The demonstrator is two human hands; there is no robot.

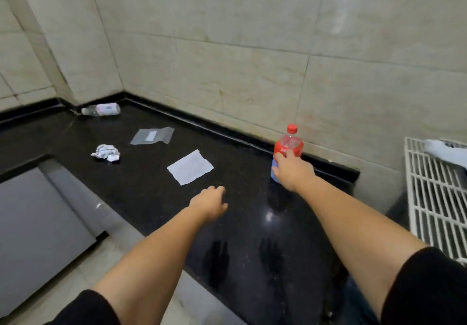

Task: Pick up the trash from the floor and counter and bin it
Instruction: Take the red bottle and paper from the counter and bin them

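The right hand has its fingers wrapped around a red-capped bottle standing upright on the black table, against the wall. Left of the bottle lie a white paper, crumpled foil, a clear bag and a toppled clear bottle. The left hand hovers below the paper, fingers loosely curled, holding nothing.

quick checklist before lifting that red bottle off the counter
1. Right hand wrapped around the red-capped bottle: ok.
2. Bottle upright, cap on: ok.
3. Left hand free for the white paper: ok, open and holding nothing.
4. Space above the bottle free of obstacles: ok.
5. Bin within reach: cannot tell, none in view.
6. Other trash cleared from the black counter: not ok; crumpled foil, plastic bag and lying clear bottle remain.
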